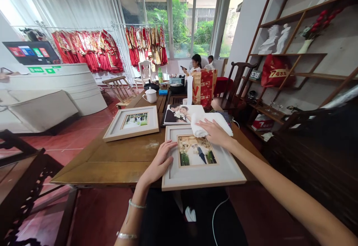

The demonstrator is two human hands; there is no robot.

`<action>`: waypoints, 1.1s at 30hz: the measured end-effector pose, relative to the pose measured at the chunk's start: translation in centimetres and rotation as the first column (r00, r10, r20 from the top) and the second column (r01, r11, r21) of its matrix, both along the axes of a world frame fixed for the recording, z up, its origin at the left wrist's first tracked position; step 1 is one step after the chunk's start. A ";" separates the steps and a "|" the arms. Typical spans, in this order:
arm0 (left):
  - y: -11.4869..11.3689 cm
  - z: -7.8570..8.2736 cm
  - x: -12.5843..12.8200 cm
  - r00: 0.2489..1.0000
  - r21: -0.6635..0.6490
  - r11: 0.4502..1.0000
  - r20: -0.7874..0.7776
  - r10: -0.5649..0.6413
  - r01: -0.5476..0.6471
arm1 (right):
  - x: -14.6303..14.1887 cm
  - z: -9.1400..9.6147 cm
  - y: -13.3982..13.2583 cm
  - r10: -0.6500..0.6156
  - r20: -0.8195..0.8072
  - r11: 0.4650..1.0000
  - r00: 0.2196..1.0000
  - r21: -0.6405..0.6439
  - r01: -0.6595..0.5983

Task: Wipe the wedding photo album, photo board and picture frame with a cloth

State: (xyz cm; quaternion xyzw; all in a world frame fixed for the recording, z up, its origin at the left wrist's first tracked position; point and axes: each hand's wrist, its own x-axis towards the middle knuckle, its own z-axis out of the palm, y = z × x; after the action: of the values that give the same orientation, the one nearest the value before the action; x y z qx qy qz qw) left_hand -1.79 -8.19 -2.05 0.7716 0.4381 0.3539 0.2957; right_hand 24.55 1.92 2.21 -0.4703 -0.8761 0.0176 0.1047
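Note:
A light wooden picture frame (203, 183) with a wide pale mat and a wedding photo lies face up at the table's near edge. My left hand (160, 160) rests on its left side, fingers stretched over the border and thumb apart. At the frame's far right corner, my right hand (216, 132) presses on a bunched white cloth (200, 121), its fingers spread over the near part. The cloth covers that corner and extends beyond it. A second framed photo (109, 136) lies to the left. Just behind the near frame is a flat print or album (175, 115) showing a couple.
The wooden table (112, 167) also bears a white lidded cup (151, 95), a blue box (163, 92), a green bottle (160, 75) and a red patterned paper bag (205, 87). Two people (195, 64) sit beyond it. A dark chair (237, 78) and shelves stand right; a white cable hangs below.

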 end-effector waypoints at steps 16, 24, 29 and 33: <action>0.1 -0.7 -0.4 1.000 0.019 1.000 0.010 0.023 -0.024 | 2.7 4.1 -15.3 0.313 -0.152 0.790 0.938 -0.506 -0.346; 0.1 -0.6 -0.5 1.000 0.009 1.000 -0.007 0.027 -0.027 | 3.5 2.5 -12.1 -0.116 0.094 0.964 0.989 -0.230 0.135; 0.2 -0.6 -0.5 1.000 0.008 1.000 -0.013 0.024 -0.024 | 1.7 0.3 -4.0 -0.192 0.092 0.973 0.977 -0.113 0.202; 0.2 -0.5 -0.3 1.000 0.007 1.000 -0.010 0.027 -0.027 | 0.1 -0.2 -2.0 -0.167 0.027 0.972 0.986 -0.162 0.169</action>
State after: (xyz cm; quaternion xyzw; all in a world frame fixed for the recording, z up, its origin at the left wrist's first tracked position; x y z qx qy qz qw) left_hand -2.14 -7.99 -2.56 0.7684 0.4490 0.3554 0.2858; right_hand 24.61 -0.10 2.06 -0.5500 -0.8293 0.0777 0.0611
